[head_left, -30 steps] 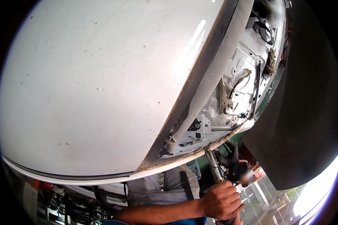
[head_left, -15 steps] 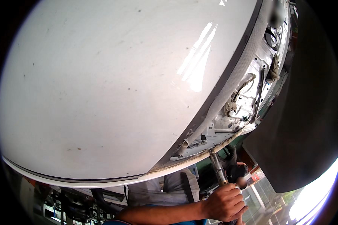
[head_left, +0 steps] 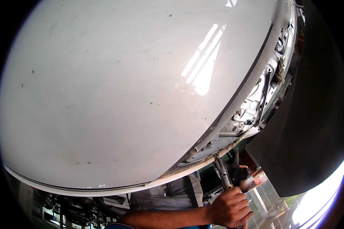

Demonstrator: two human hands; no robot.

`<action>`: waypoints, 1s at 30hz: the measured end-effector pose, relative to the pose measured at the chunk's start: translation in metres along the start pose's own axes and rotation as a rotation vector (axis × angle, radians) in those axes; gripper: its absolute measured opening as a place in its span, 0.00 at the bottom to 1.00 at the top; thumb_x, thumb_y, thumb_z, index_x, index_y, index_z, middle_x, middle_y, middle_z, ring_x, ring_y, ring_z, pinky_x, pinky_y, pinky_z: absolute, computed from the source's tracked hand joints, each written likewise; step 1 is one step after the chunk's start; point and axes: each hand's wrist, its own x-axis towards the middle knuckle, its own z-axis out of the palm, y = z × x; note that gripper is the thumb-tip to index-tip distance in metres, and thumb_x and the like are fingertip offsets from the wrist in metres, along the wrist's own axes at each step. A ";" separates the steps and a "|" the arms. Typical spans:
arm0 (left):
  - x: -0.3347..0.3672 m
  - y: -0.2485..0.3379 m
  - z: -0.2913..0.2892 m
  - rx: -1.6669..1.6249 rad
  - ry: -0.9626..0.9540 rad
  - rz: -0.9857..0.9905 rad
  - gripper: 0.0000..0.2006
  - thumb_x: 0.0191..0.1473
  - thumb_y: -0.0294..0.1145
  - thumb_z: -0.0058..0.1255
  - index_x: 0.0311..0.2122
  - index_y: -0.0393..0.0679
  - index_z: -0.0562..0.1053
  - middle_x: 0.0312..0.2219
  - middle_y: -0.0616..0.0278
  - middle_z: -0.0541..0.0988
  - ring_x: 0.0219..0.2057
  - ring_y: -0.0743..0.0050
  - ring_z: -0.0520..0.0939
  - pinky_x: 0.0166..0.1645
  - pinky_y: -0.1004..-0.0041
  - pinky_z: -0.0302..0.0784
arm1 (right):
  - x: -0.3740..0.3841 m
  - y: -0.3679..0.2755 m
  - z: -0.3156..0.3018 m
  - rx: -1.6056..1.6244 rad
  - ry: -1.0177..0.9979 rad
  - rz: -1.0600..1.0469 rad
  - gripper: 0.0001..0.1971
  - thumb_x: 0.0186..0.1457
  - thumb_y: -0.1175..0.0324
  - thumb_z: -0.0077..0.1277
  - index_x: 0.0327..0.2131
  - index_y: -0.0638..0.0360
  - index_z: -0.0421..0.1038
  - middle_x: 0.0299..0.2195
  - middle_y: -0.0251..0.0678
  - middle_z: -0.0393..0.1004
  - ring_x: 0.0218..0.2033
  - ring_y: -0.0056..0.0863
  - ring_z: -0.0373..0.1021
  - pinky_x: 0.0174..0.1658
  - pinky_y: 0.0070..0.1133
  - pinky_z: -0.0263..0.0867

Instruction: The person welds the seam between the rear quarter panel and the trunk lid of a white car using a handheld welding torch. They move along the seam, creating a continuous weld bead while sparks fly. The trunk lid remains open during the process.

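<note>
Jutting above the closed left hand [head_left: 228,208], a metal tool [head_left: 223,173] is held at the white car's edge [head_left: 230,147] (work seems underway; how much remains cannot be told).

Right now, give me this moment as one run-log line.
left hand: closed around silvery cylindrical metal tool | right hand: cannot tell | tool tip: at beige strip edging glossy white car body, contact unclear

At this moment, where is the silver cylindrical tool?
In the head view, the silver tool is right of centre, low down, between the left hand below it and the pale edge of the white car body above.
</note>
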 end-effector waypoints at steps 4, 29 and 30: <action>0.001 -0.001 -0.002 -0.008 0.009 0.012 0.17 0.45 0.37 0.61 0.15 0.48 0.65 0.16 0.65 0.65 0.21 0.66 0.69 0.29 0.63 0.62 | -0.003 -0.006 -0.003 -0.049 0.001 0.025 0.42 0.56 0.63 0.60 0.65 0.72 0.46 0.28 0.56 0.76 0.28 0.48 0.76 0.31 0.35 0.70; -0.001 0.006 0.000 -0.052 -0.012 -0.088 0.15 0.52 0.35 0.57 0.18 0.44 0.67 0.17 0.63 0.66 0.23 0.62 0.73 0.36 0.63 0.70 | -0.005 0.004 -0.006 -0.025 0.025 -0.079 0.37 0.57 0.70 0.58 0.65 0.71 0.49 0.27 0.43 0.77 0.26 0.27 0.74 0.29 0.27 0.70; -0.002 0.005 0.001 -0.052 -0.015 -0.087 0.15 0.52 0.35 0.57 0.18 0.44 0.68 0.17 0.63 0.67 0.23 0.62 0.74 0.36 0.62 0.71 | -0.005 0.004 -0.004 -0.040 0.041 -0.107 0.38 0.57 0.71 0.58 0.66 0.71 0.48 0.27 0.43 0.77 0.26 0.26 0.73 0.29 0.26 0.70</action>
